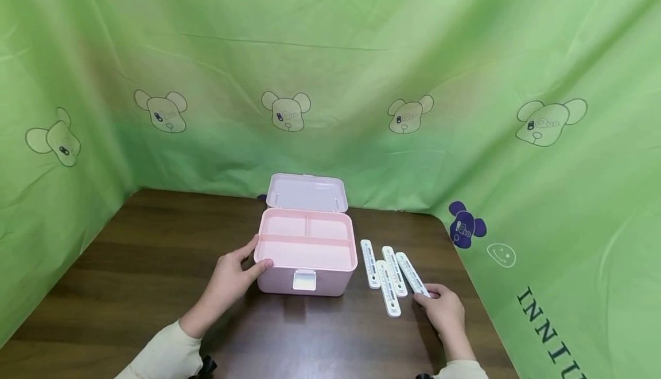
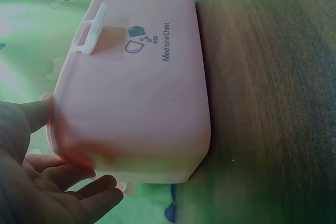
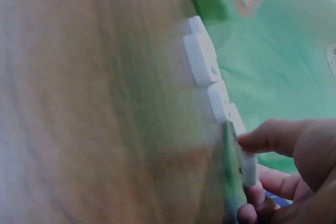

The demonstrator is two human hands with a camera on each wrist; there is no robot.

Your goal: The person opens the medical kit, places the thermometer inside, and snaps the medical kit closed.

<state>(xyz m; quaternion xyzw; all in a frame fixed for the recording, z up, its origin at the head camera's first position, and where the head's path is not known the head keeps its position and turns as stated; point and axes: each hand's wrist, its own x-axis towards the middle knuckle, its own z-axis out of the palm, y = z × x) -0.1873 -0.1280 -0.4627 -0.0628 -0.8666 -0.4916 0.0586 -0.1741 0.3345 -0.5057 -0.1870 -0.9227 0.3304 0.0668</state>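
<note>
Right hand (image 1: pixel 443 311) pinches a thermometer (image 1: pixel 412 273), probably light and stiff, best edge-held, though wrist-view blurs; left hand (image 1: pixel 234 273) grips box (image 1: pixel 330 280).

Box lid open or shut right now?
Open: the lid is tipped back at the far side of the box, and the head view shows three compartments uncovered.
</note>
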